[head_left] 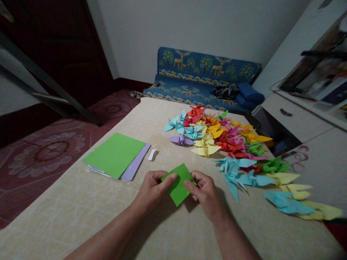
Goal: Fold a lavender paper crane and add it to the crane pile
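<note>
A small folded green paper square (pixel 179 184) is held just above the beige table (pixel 81 202) near its front middle. My left hand (pixel 151 189) pinches the paper's left edge, thumb on top. My right hand (pixel 203 191) grips its right edge with thumb and fingers closed on it. To the left lies a stack of paper sheets (pixel 115 154) in a clear sleeve, a green sheet on top and a lilac one beneath. A small white paper scrap (pixel 152 154) lies beside the stack.
Several folded paper cranes (pixel 230 144) in blue, yellow, red, green and pink spread across the table's right half, down to its right edge. A blue patterned sofa (pixel 200 77) stands behind the table. White cabinets (pixel 298 115) are at the right, red tiled floor at the left.
</note>
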Action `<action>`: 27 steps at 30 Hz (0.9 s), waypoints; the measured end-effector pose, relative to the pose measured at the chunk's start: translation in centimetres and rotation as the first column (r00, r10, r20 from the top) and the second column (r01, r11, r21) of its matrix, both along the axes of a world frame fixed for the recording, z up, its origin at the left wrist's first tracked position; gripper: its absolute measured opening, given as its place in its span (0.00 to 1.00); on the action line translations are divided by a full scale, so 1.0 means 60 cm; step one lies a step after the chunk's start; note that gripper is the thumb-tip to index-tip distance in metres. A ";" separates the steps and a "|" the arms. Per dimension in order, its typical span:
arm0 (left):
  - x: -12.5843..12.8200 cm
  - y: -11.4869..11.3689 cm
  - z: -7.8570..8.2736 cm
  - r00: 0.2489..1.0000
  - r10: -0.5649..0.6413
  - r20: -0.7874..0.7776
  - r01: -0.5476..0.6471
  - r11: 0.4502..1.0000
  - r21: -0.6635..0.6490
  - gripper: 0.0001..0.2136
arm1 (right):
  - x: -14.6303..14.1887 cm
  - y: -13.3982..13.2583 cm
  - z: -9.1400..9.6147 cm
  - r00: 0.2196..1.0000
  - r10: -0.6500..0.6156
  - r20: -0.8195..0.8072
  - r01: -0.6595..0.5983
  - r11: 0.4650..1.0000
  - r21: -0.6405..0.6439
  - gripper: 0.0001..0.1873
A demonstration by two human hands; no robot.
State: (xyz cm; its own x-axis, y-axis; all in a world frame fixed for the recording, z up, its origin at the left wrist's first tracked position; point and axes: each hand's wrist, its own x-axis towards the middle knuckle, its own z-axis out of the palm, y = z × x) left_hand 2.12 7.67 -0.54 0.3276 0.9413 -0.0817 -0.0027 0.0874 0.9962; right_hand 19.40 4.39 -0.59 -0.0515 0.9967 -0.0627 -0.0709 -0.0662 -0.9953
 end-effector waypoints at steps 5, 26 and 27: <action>-0.007 0.008 0.003 0.995 0.077 -0.068 -0.073 0.996 0.058 0.25 | 0.004 0.000 0.004 1.000 0.021 0.008 -0.021 0.999 -0.026 0.17; 0.000 0.002 0.014 0.981 0.060 -0.185 -0.026 0.983 0.180 0.24 | 0.005 0.008 0.002 0.919 -0.374 0.123 0.365 0.927 0.090 0.21; -0.002 0.003 0.014 0.975 0.054 -0.216 -0.007 0.977 0.214 0.23 | 0.009 0.009 0.001 0.915 -0.382 0.127 0.370 0.922 0.112 0.21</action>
